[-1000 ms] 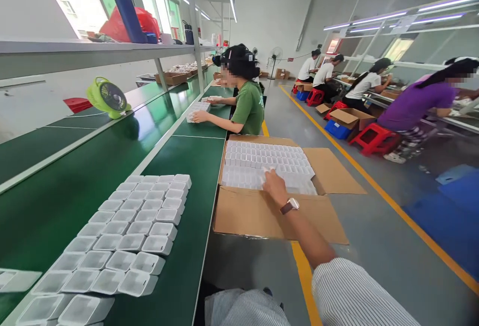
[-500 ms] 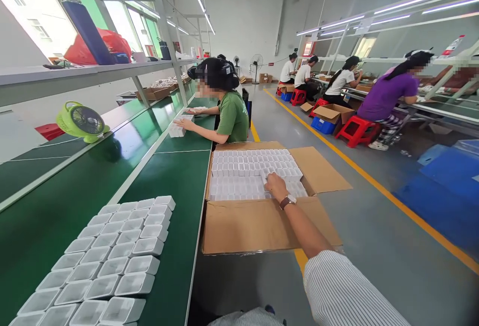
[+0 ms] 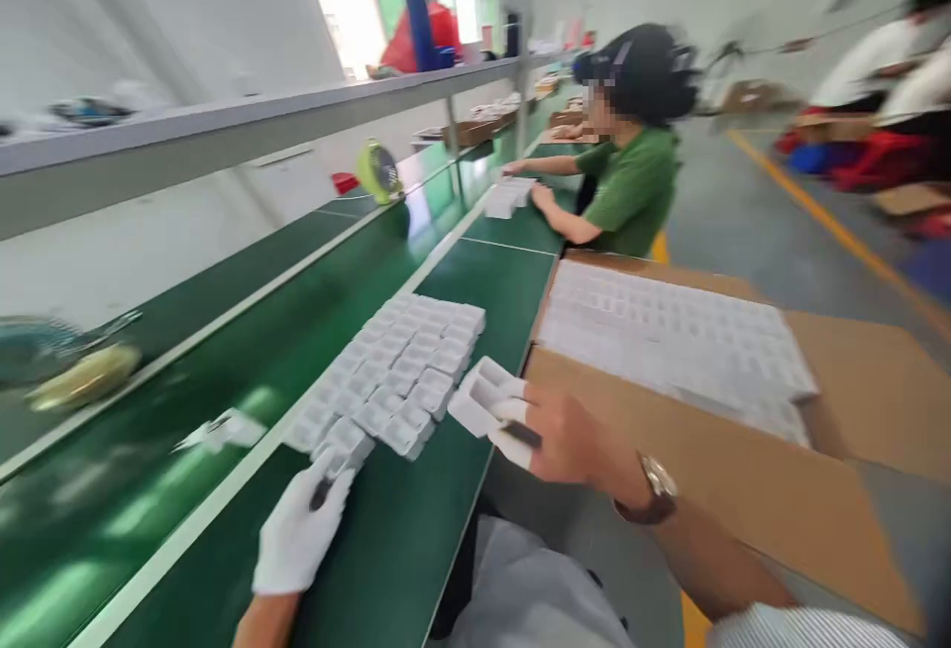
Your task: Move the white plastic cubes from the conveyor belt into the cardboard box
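Green table (image 3: 416,529) runs along a long work room, with rows of white trays (image 3: 405,371) lying on it. Right hand (image 3: 565,445) has its fingers closed on a small white tray (image 3: 486,400), held just over the table edge beside the rows. Left hand (image 3: 301,529), in a white glove, touches the near end of the rows, fingers partly curled. Big box (image 3: 743,450) of trays sits to the right. Another person in green (image 3: 631,182) works farther along.
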{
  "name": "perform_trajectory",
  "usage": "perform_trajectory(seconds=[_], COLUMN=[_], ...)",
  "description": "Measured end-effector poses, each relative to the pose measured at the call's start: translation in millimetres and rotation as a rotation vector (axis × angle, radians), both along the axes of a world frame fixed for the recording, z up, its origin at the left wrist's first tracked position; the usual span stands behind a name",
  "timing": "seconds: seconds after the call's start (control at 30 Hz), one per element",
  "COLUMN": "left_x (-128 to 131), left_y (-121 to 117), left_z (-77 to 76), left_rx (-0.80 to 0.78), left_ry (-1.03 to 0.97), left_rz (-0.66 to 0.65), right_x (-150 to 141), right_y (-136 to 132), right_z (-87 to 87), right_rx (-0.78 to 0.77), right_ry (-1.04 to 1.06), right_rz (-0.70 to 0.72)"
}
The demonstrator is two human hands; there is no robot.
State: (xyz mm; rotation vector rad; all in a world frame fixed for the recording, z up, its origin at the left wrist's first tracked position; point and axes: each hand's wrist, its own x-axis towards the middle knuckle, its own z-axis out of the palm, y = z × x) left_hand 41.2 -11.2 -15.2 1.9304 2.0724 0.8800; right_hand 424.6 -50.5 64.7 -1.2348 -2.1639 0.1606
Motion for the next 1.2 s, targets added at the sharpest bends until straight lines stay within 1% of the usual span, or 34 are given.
perform_trajectory(seconds=[0.03,0.07,0.1,0.13,0.2,0.27,0.37,0.43,0.5,0.57,0.6,0.67,0.8,0.9,1.0,1.07,1.2], left_x=[-9.6,-16.0,-19.5,-20.7,-19.4,-17.3,-18.3,-21.2,-24.8,-29.2,-31.8,-38.0,-52.5,-64.0,-74.4,-79.2,-80.9], left_y=[-6.8,-11.1,-13.4,-14.3,-14.7,-15.8,-17.8,-16.8,-13.4,-8.4,-5.6,0.6,16.5,32.5,49.1,59.1,76.2], left_z=[-6.0,-11.1,-15.1,-17.9,-20.3,-19.6,-16.7,-14.8,-13.8,-14.3,-15.1,-17.5,-21.9,-20.4,-14.8,-11.0,-7.3], left_rx=[-0.021,-0.008,0.008,0.009,0.004,0.002,0.047,0.110,0.179,0.195,0.176,0.098,-0.064,-0.098,-0.111,-0.099,-0.033], left_ry=[-0.028,-0.049,-0.072,-0.083,-0.100,-0.119,-0.152,-0.178,-0.210,-0.235,-0.247,-0.277,-0.434,-0.528,-0.620,-0.674,-0.734], left_rz=[-0.046,-0.061,-0.065,-0.061,-0.084,-0.105,-0.087,-0.033,0.059,0.141,0.156,0.119,-0.052,-0.128,-0.198,-0.210,-0.133], right_x=[-17.0,-33.9,-51.1,-68.3,-101.1,-128.4,-155.2,-164.3,-168.4,-169.6,-169.8,-170.7,-176.8,-184.0,-191.4,-195.9,-204.1], right_y=[-4.6,-8.4,-11.5,-14.2,-17.2,-16.0,-7.3,0.4,7.6,13.5,15.7,18.9,21.6,22.5,23.3,24.2,28.3], right_z=[-8.4,-18.9,-30.6,-42.5,-63.9,-78.9,-88.1,-89.1,-89.9,-92.6,-95.0,-101.5,-117.4,-127.4,-133.8,-135.9,-135.6], right_rx=[0.015,0.029,0.035,0.032,0.036,0.008,-0.052,-0.066,-0.069,-0.070,-0.068,-0.057,-0.020,0.019,0.067,0.098,0.142], right_ry=[0.004,-0.009,-0.049,-0.107,-0.236,-0.343,-0.420,-0.427,-0.422,-0.410,-0.402,-0.383,-0.336,-0.293,-0.244,-0.210,-0.158], right_rz=[0.129,0.214,0.285,0.326,0.363,0.385,0.387,0.355,0.318,0.283,0.269,0.247,0.212,0.187,0.164,0.148,0.123])
